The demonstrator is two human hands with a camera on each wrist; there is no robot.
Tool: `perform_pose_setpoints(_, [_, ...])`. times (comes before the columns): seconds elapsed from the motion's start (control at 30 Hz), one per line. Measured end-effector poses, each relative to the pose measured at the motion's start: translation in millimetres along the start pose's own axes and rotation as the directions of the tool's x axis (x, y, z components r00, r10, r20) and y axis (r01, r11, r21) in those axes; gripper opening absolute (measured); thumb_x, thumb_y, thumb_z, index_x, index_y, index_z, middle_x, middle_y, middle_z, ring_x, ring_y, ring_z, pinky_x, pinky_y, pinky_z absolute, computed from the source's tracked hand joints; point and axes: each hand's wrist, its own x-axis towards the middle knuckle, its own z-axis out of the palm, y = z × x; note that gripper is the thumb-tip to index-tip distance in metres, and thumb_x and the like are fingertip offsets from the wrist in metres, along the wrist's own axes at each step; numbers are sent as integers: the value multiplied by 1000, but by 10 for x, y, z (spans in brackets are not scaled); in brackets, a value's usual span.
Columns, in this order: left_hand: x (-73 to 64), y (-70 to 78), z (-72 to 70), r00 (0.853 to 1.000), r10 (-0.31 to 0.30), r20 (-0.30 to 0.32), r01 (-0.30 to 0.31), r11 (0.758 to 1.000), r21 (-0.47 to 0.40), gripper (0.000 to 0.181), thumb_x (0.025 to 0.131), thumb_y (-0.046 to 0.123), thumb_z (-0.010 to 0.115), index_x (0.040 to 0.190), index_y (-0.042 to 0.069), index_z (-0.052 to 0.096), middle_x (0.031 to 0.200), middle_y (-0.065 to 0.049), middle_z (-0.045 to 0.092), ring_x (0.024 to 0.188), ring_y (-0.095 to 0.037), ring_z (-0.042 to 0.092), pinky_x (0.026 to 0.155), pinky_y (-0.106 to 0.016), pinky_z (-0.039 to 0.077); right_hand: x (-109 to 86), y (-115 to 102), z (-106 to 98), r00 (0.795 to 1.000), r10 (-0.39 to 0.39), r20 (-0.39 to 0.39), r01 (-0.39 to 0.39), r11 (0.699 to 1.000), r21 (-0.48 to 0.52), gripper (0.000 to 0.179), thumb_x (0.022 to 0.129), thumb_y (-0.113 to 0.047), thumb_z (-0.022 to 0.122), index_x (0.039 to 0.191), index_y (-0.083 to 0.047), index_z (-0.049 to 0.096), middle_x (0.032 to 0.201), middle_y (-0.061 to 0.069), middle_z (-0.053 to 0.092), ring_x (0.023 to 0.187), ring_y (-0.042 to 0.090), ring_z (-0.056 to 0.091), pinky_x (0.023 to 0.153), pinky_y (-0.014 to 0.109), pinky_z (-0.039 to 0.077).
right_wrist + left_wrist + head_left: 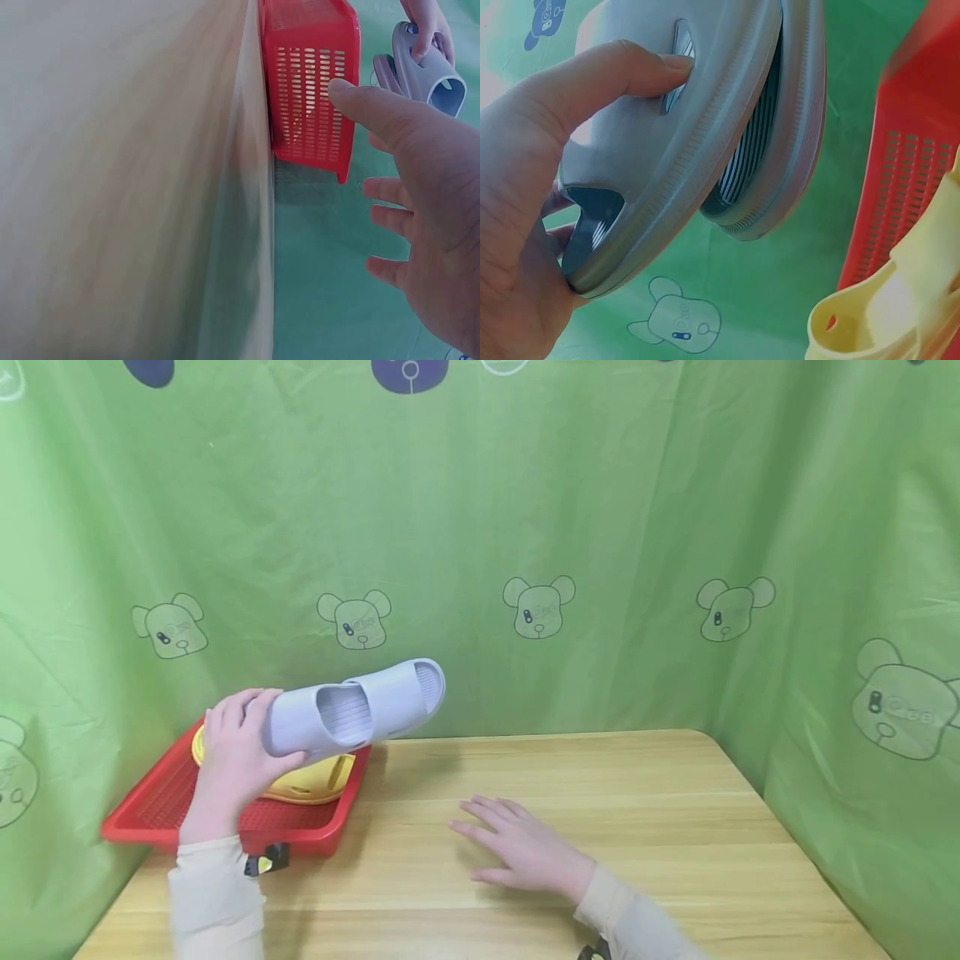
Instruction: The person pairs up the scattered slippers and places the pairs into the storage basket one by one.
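My left hand [236, 752] grips a pair of pale lavender-grey slippers [390, 697], raised above a red basket [341, 827]. In the left wrist view the two grey slippers [727, 112] lie against each other, with the thumb across the upper of the nearer one; the other fingers are mostly hidden behind it. Yellow slippers [318, 781] lie in the basket, partly covered by the grey pair in the head view. Over the middle of the table my right hand [525, 852] is held with fingers spread and nothing in it.
The basket with perforated walls [311, 105] stands at the left of the wood-grain table [615, 802]. A green curtain [600, 527] printed with bear heads hangs behind the table and along both sides.
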Motion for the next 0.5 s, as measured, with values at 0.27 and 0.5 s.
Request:
perform_pose_setpoints(0.27, [16,-99,-137,1000,-4,-2,4,999,36,81,57,18,90,129,8,53,131,-22,48,121,-42,38,105,-66,23,110,-63,17,1000,-24,-2,24,1000,9,75,90,-59,57,153,-30,29,156,8,37,144,28,36,114,51,34])
perform_pose_setpoints(0.5, [15,-185,-267,1000,-16,6,15,998,64,81,58,18,89,129,7,52,132,-24,47,122,-45,36,109,-71,17,229,-146,21,998,-60,-12,60,998,-12,75,90,-60,56,153,-29,29,156,8,37,144,27,36,114,50,35])
